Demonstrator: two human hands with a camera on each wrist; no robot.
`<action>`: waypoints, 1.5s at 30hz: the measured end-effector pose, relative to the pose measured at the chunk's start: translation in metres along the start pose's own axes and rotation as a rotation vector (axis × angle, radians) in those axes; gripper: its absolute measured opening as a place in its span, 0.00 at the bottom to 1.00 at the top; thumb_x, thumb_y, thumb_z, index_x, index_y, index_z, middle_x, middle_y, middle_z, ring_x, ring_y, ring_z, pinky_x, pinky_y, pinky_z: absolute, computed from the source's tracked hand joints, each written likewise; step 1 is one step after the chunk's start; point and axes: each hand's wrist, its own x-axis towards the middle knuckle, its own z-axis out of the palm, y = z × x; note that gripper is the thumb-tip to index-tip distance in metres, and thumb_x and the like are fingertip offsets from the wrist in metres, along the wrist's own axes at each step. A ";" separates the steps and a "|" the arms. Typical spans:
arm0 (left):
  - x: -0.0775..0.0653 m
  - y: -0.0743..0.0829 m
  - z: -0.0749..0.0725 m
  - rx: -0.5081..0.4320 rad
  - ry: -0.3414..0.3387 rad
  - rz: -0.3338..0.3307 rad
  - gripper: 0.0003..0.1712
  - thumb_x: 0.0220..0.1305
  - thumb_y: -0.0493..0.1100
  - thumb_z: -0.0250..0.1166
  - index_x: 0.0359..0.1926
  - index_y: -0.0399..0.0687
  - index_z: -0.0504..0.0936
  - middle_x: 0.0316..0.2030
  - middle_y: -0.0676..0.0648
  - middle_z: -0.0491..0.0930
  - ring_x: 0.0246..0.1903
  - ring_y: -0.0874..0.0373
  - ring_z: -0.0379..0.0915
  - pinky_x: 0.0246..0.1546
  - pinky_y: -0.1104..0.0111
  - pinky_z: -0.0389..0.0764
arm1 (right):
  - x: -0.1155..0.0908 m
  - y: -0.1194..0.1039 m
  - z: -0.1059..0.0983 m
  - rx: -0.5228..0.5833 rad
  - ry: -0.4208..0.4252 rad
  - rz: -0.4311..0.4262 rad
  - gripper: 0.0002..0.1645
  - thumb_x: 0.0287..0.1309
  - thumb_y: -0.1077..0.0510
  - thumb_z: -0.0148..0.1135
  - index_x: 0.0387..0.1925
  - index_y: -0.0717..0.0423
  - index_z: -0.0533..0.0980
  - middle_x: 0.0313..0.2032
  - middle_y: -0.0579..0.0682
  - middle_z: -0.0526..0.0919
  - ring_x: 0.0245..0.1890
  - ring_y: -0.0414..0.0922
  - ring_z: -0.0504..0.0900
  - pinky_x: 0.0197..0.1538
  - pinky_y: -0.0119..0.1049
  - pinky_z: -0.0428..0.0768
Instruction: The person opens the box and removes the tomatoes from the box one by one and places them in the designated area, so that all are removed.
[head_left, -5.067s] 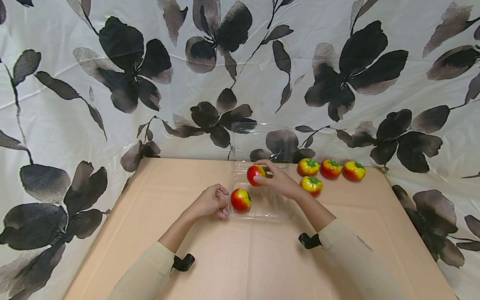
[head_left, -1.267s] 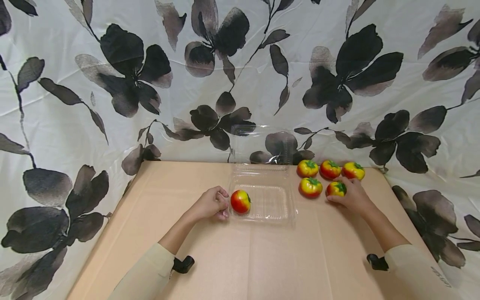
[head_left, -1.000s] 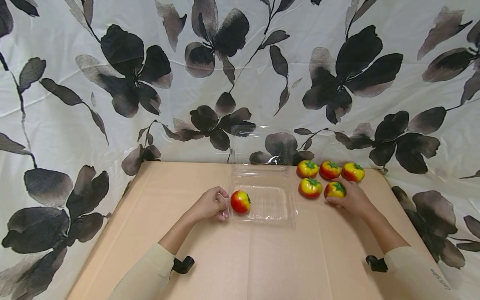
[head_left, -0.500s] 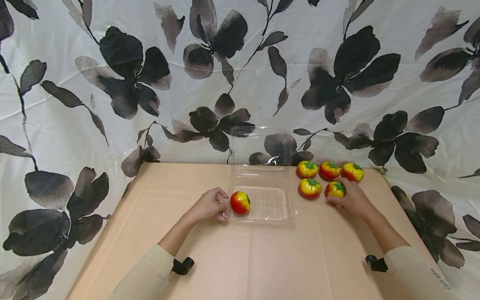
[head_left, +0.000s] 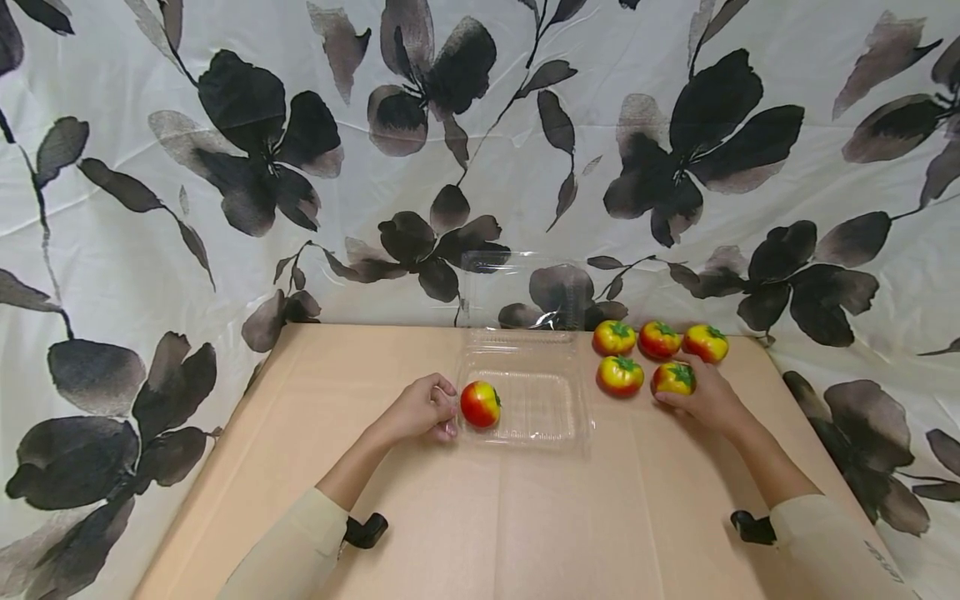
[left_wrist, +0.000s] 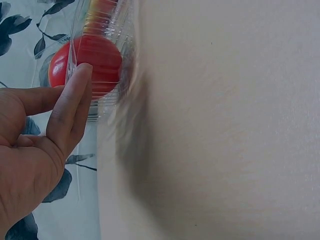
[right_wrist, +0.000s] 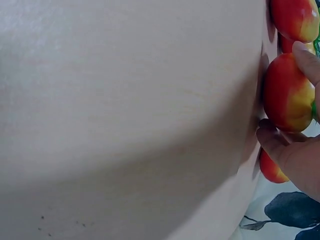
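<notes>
My left hand (head_left: pixel 422 408) pinches the left rim of a clear plastic clamshell container (head_left: pixel 540 433), whose lid (head_left: pixel 525 287) stands raised at the back. One red-and-yellow persimmon (head_left: pixel 481 405) sits in the container's front left corner, seen through the wall in the left wrist view. Over to the right, my right hand (head_left: pixel 708 398) holds another persimmon (head_left: pixel 672 378) by its sides, thumb on the near side and fingers on the far side. In the right wrist view this persimmon (right_wrist: pixel 287 95) is close against the board, between thumb and fingers.
Beside the held one lies a persimmon (head_left: pixel 620 377). Behind it are three more in a row: a left one (head_left: pixel 613 337), a middle one (head_left: pixel 660 340) and a right one (head_left: pixel 705 343). They stand on a tan board (head_left: pixel 360 533) before a floral cloth (head_left: pixel 540 167).
Earlier my right hand held a persimmon over the container; it has since moved right and holds one beside the others. Over the last second that persimmon shifts only slightly. The left hand stays put.
</notes>
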 end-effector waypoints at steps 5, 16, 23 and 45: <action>-0.001 0.001 0.000 -0.010 -0.002 -0.003 0.16 0.68 0.29 0.64 0.53 0.31 0.71 0.29 0.39 0.82 0.24 0.51 0.86 0.29 0.56 0.91 | 0.001 0.000 0.002 -0.001 0.011 0.005 0.52 0.62 0.43 0.72 0.73 0.65 0.56 0.65 0.73 0.66 0.61 0.70 0.68 0.68 0.73 0.69; -0.002 0.003 0.000 0.005 0.000 0.007 0.14 0.68 0.29 0.62 0.52 0.30 0.71 0.27 0.40 0.82 0.24 0.48 0.86 0.28 0.58 0.91 | 0.001 -0.002 0.002 -0.001 0.011 0.002 0.53 0.62 0.45 0.72 0.74 0.67 0.55 0.66 0.74 0.64 0.60 0.70 0.68 0.68 0.73 0.68; -0.001 0.002 -0.001 -0.004 -0.001 -0.002 0.15 0.68 0.28 0.62 0.53 0.30 0.70 0.28 0.39 0.81 0.23 0.51 0.86 0.29 0.57 0.91 | 0.001 -0.004 0.000 0.006 -0.001 0.005 0.55 0.62 0.42 0.72 0.75 0.67 0.54 0.67 0.75 0.63 0.61 0.70 0.67 0.68 0.74 0.67; -0.002 0.004 0.001 0.003 0.003 0.002 0.14 0.69 0.29 0.62 0.52 0.31 0.71 0.28 0.40 0.82 0.24 0.51 0.86 0.29 0.57 0.91 | -0.012 -0.007 -0.014 0.067 0.078 -0.018 0.58 0.60 0.42 0.74 0.75 0.72 0.55 0.72 0.76 0.60 0.71 0.75 0.57 0.69 0.77 0.62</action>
